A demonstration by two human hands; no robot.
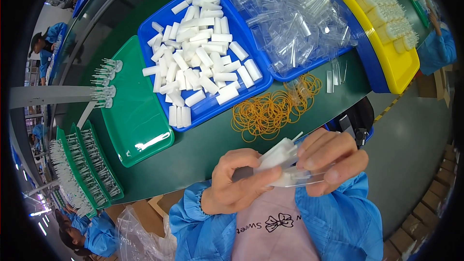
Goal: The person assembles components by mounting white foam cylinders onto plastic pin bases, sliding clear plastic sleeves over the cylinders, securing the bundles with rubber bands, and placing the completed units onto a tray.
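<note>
My left hand [239, 176] is closed around a few white foam-like blocks [279, 157], held in front of my chest. Curled close beside it, my right hand [333, 159] pinches a thin clear plastic piece [297, 178] that lies against the lower end of the blocks. Its exact shape is partly hidden by my fingers. A thin pale strip sticks up between the hands. Just beyond them, a loose heap of amber rubber bands [270, 111] lies on the green table [203, 157].
A blue tray [147, 36] holds many white blocks; another blue tray [278, 75] holds clear plastic pieces. At right, a yellow tray [408, 70] carries bundled parts. A green tray [140, 121] bears spiky clusters at left, near green racks [87, 164]. Co-workers [96, 232] sit around.
</note>
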